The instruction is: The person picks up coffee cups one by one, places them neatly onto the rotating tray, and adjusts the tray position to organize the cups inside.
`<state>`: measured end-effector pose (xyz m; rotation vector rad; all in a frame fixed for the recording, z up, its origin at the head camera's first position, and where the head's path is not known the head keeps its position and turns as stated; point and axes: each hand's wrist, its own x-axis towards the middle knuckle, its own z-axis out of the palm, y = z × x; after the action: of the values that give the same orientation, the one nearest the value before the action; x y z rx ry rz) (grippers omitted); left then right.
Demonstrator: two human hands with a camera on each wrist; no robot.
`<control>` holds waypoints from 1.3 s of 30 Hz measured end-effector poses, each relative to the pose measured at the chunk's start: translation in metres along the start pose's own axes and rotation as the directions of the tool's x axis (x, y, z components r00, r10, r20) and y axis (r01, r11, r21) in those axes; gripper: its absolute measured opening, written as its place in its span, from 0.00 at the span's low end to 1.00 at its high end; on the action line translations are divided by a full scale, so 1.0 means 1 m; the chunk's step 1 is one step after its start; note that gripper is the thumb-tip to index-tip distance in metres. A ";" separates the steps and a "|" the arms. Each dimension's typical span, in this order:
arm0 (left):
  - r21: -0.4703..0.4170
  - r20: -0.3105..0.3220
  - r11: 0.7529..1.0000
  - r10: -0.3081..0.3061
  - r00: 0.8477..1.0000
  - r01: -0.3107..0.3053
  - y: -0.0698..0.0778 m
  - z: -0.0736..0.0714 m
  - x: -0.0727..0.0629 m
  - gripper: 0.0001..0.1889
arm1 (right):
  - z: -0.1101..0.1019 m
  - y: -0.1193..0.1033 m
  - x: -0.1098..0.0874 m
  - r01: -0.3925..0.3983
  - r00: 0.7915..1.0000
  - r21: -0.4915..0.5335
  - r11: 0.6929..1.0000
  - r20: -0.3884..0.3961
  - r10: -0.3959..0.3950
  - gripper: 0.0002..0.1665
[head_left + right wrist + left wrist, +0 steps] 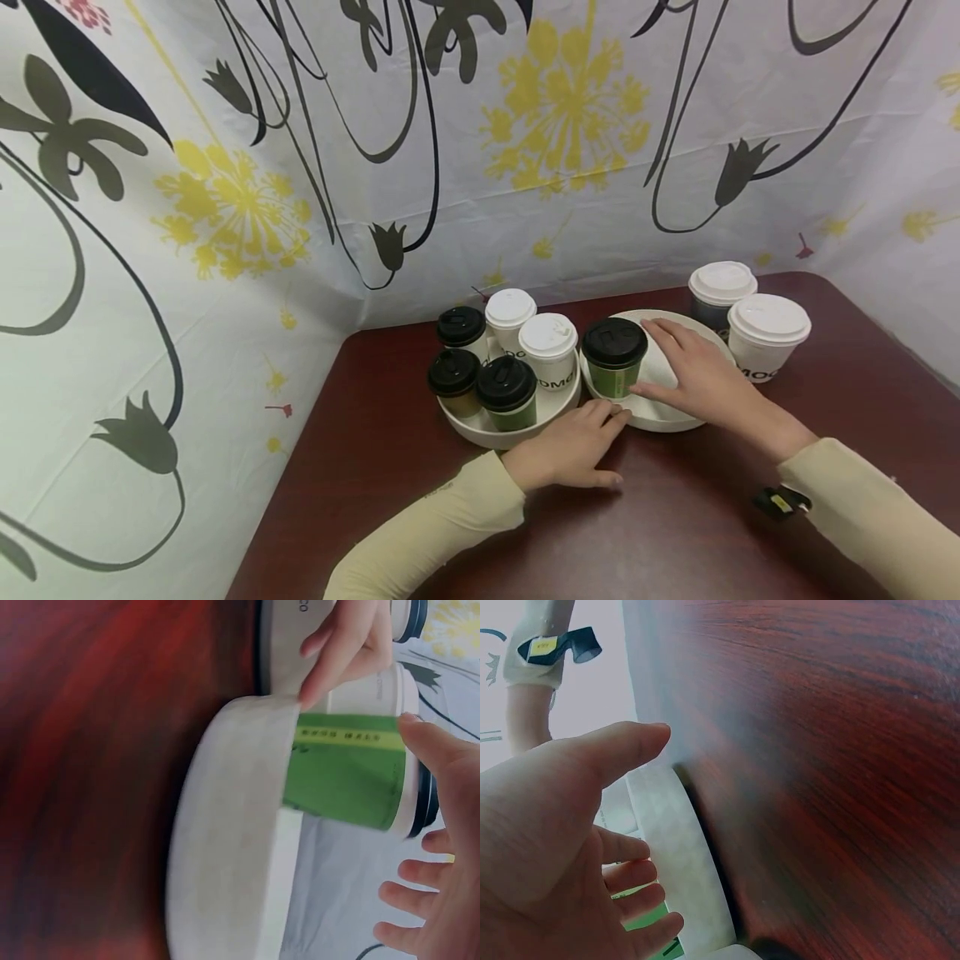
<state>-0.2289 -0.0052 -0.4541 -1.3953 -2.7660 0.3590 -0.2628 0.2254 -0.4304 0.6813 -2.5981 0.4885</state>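
A green paper cup with a black lid (615, 367) stands upright at the left side of the right-hand white round tray (663, 423). My right hand (701, 379) is just right of this cup, fingers spread. In the right wrist view the thumb (431, 742) lies at the cup's lid edge; whether it touches is unclear, and the other fingers are apart from the cup. My left hand (573, 446) is at the front of the same tray, its fingertips at the rim and its thumb pointing away over the table.
A second white round tray (487, 437) on the left holds several lidded cups: black-lidded ones (507, 392) and white-lidded ones (551, 350). Two white-lidded cups (765, 333) stand behind and right of the right tray. A flower-patterned cloth (465, 167) hangs behind the dark red table (390, 400).
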 end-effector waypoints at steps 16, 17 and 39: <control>-0.040 0.021 0.999 -0.015 1.000 0.016 0.003 0.001 0.000 0.48 | -0.007 0.033 -0.067 -0.011 0.999 -0.035 0.999 -0.045 0.010 0.47; -0.040 0.020 0.999 -0.014 1.000 0.015 0.002 0.001 0.000 0.48 | -0.006 0.035 -0.071 -0.007 0.999 -0.045 0.999 -0.054 0.005 0.45; -0.062 -0.018 0.996 -0.068 0.998 0.066 0.001 0.004 -0.002 0.45 | -0.001 0.032 -0.098 0.006 0.999 -0.147 0.989 -0.031 -0.011 0.31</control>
<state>-0.2267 -0.0068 -0.4577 -1.3066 -2.8221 0.2585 -0.2017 0.2898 -0.4825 0.6293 -2.5693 0.2992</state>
